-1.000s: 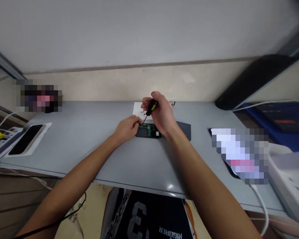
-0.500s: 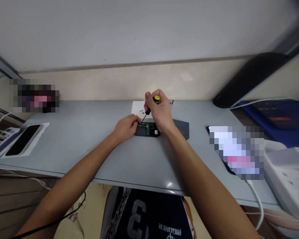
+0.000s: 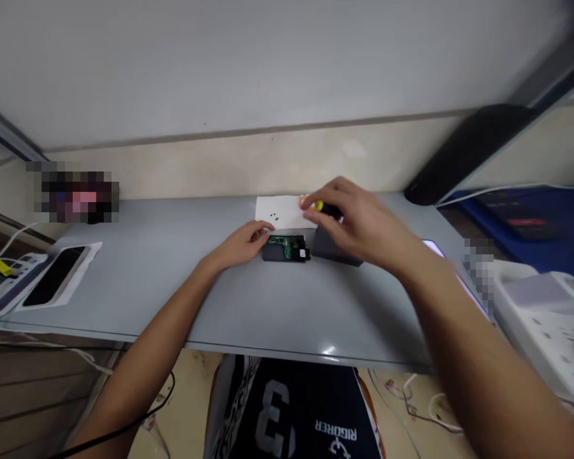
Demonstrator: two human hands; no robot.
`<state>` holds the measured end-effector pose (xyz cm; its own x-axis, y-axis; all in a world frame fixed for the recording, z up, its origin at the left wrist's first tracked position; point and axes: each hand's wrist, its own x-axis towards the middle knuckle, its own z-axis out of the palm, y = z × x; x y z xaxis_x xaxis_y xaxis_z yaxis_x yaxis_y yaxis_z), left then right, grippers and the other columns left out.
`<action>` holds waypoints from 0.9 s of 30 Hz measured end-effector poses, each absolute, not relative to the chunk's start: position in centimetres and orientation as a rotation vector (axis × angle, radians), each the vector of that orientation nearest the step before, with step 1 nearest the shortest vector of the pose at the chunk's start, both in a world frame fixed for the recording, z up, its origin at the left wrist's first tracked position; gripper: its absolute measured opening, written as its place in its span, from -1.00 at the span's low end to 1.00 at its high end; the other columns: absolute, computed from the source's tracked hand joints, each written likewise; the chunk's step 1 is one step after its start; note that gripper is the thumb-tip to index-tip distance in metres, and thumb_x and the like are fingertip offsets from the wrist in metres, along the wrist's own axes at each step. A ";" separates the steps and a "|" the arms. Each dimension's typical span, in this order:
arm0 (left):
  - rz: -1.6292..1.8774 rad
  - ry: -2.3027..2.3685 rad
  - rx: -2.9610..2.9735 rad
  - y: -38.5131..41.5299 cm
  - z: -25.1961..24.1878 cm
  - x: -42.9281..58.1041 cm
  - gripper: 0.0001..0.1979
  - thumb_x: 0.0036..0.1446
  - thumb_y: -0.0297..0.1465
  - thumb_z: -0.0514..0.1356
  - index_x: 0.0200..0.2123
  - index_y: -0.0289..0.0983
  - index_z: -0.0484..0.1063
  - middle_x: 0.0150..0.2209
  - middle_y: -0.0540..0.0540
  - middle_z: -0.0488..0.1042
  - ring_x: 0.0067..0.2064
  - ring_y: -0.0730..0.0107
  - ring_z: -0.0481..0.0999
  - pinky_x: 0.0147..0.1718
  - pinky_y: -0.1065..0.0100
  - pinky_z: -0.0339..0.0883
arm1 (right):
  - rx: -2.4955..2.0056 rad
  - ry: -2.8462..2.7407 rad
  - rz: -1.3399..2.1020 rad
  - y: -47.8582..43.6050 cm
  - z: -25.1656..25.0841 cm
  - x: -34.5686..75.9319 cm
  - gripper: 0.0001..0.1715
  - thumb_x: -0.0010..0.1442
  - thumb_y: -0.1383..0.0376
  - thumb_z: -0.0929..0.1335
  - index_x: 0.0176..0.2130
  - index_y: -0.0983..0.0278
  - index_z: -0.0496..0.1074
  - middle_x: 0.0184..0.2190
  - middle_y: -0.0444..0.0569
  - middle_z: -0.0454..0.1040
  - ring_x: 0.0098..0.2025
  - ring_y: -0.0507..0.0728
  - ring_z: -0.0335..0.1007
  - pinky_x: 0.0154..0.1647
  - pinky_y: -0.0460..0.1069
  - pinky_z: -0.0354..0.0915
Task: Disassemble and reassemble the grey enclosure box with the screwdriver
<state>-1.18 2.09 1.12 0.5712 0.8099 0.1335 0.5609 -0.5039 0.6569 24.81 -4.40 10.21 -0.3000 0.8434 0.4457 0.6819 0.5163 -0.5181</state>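
A small black case with a green circuit board (image 3: 286, 247) lies open on the grey table (image 3: 172, 280). My left hand (image 3: 242, 242) rests at its left end, fingers curled against the edge. My right hand (image 3: 358, 223) hovers to the right of the board, fingers closed round a black and yellow screwdriver (image 3: 326, 208) held almost level. Behind the board lies a white sheet of paper (image 3: 280, 211) with a few small dark screws on it. A dark flat cover (image 3: 332, 250) lies partly under my right hand.
A phone on a white sheet (image 3: 52, 275) lies at the table's left end beside a power strip with cables. A white power strip (image 3: 550, 319) sits at the right. A black lamp arm (image 3: 463, 150) slants across the upper right. A blurred object stands against the wall at left.
My right hand has lifted the screwdriver off the board and swung to the right, the tool turning from upright to nearly level. The left hand stays at the case.
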 end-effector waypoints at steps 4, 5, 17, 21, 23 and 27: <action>0.358 1.036 2.175 1.8 2.6 -2.4 -0.40 0.31 -0.05 0.19 0.35 -0.08 0.27 0.01 -0.16 0.47 -0.17 0.33 0.49 -0.19 0.33 0.44 | -1.780 -2.470 0.182 -4.6 7.6 29.2 -0.30 0.13 -0.09 0.47 0.20 0.08 0.49 0.19 0.14 0.44 -0.26 0.29 0.52 -0.25 0.18 0.32; 0.324 0.997 2.187 1.8 2.8 -2.6 -0.33 0.26 -0.05 0.25 0.37 -0.04 0.25 0.07 -0.16 0.44 -0.13 0.32 0.48 -0.16 0.33 0.45 | -1.864 -2.512 0.173 -4.6 6.9 30.0 -0.26 0.11 -0.11 0.47 0.21 0.09 0.48 0.17 0.16 0.46 -0.24 0.33 0.54 -0.28 0.18 0.32; 0.475 0.872 2.108 2.1 1.3 -2.0 -0.32 0.02 -0.27 0.46 0.24 -0.08 0.42 -0.03 -0.11 0.51 -0.16 0.33 0.47 -0.11 0.26 0.42 | -1.683 -2.418 0.904 -2.8 8.2 32.8 -0.26 0.20 -0.14 0.40 0.26 0.06 0.47 0.11 0.01 0.61 0.01 0.32 0.60 0.04 0.20 0.48; 0.505 0.926 2.111 2.0 1.1 -1.6 -0.29 -0.08 -0.23 0.52 0.18 -0.09 0.48 -0.05 -0.09 0.49 -0.16 0.31 0.45 -0.14 0.28 0.39 | -1.575 -2.497 0.769 -3.1 7.1 29.7 -0.26 0.15 -0.10 0.44 0.25 0.05 0.48 0.04 0.00 0.64 -0.10 0.30 0.61 -0.07 0.19 0.49; 0.525 0.955 2.124 1.8 0.9 -1.3 -0.29 -0.12 -0.23 0.54 0.15 -0.09 0.49 -0.08 -0.07 0.48 -0.16 0.31 0.43 -0.15 0.28 0.38 | -1.530 -2.548 0.589 -3.6 6.4 28.2 -0.30 0.15 0.02 0.47 0.24 0.12 0.49 0.13 0.04 0.58 0.02 0.34 0.57 0.05 0.21 0.45; 0.569 0.962 2.191 1.5 0.6 -0.7 -0.29 -0.12 -0.22 0.55 0.15 -0.10 0.49 -0.11 -0.05 0.47 -0.19 0.33 0.42 -0.17 0.30 0.35 | -1.541 -2.598 0.412 -4.1 5.3 26.6 -0.34 0.21 0.14 0.43 0.27 0.16 0.43 0.24 0.08 0.48 0.08 0.39 0.54 0.07 0.25 0.43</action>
